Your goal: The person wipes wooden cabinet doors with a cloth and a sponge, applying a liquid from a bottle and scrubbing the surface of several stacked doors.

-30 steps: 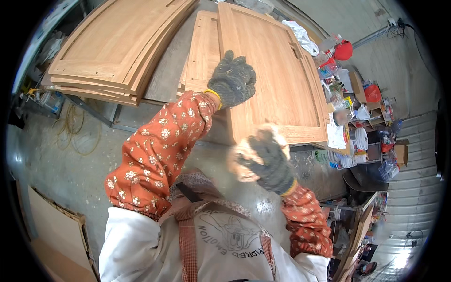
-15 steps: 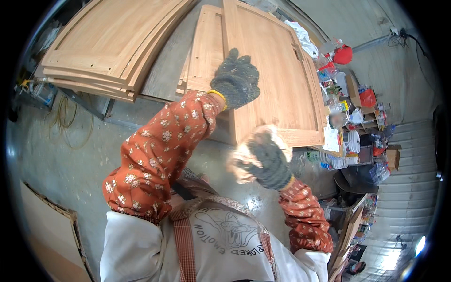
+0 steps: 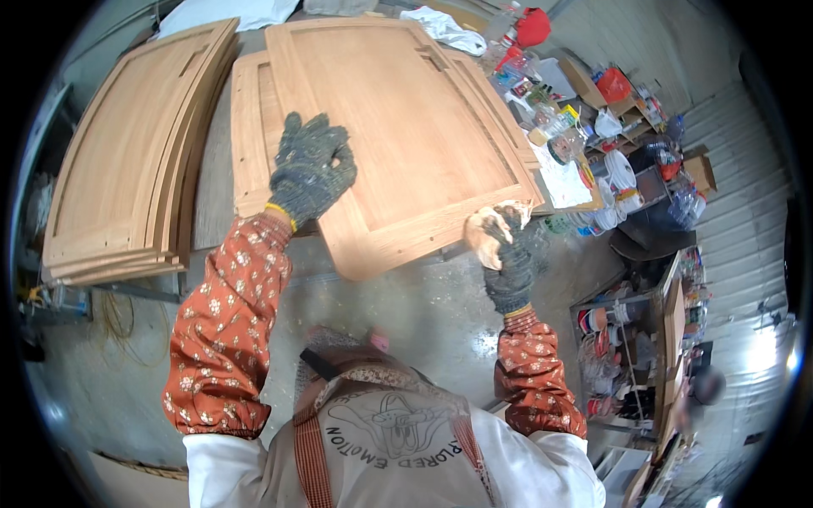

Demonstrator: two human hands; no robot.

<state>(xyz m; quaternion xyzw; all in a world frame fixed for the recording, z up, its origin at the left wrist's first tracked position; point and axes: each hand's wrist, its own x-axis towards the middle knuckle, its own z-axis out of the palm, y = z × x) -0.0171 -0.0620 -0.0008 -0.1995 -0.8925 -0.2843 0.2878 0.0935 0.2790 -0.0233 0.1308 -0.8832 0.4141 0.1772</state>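
A light wooden cabinet door (image 3: 398, 127) with a recessed panel lies on top of other doors on a grey worktable. My left hand (image 3: 312, 165), in a dark knit glove with a yellow cuff, rests open and flat on the door's left side, fingers apart. At the near right corner of the door is my right hand (image 3: 510, 275), gloved the same way and closed around a crumpled cream-and-brown rag (image 3: 489, 237). The rag touches the door's near edge. Parts of the right fingers are hidden behind the rag.
A stack of similar doors (image 3: 127, 161) stands at the left of the table. Bottles, jars and boxes crowd a bench (image 3: 563, 140) at the right, with a white cloth (image 3: 445, 30) behind. A shelf of supplies (image 3: 627, 330) is farther right; a yellowish hose (image 3: 127, 326) lies on the floor.
The view has turned, so doors and bench appear shifted left. My right hand has carried the rag to the door's near right corner. The left hand stays on the door.
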